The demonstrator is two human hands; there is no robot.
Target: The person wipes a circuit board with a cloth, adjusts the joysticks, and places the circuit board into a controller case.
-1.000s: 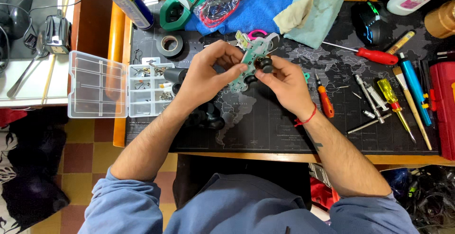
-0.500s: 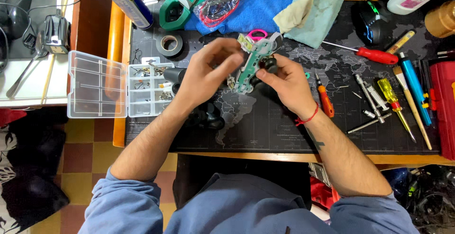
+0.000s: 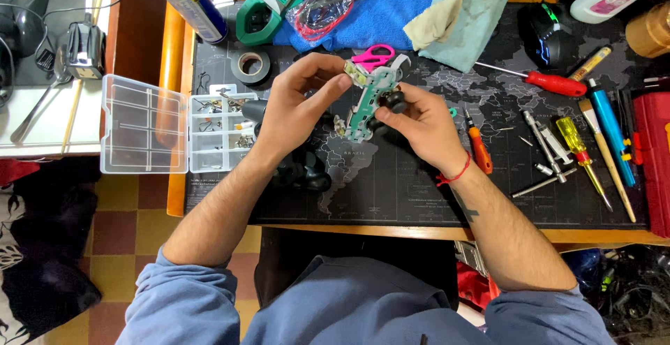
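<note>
My left hand (image 3: 296, 107) and right hand (image 3: 419, 125) both pinch one green circuit board (image 3: 370, 100), fingers curled shut around it, above the dark mat (image 3: 391, 191) just above the frame's centre. At left, one clear parts box (image 3: 178, 132) lies open, small metal bits in its right compartments, its lid bare. Right of centre lie two red-handled screwdrivers (image 3: 534, 78).

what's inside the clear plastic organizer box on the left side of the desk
The clear organizer box lies open. Its right-hand compartments hold small metal parts, too small to identify. The flipped-open lid on the left holds nothing; floor and desk edge show through it.
</note>
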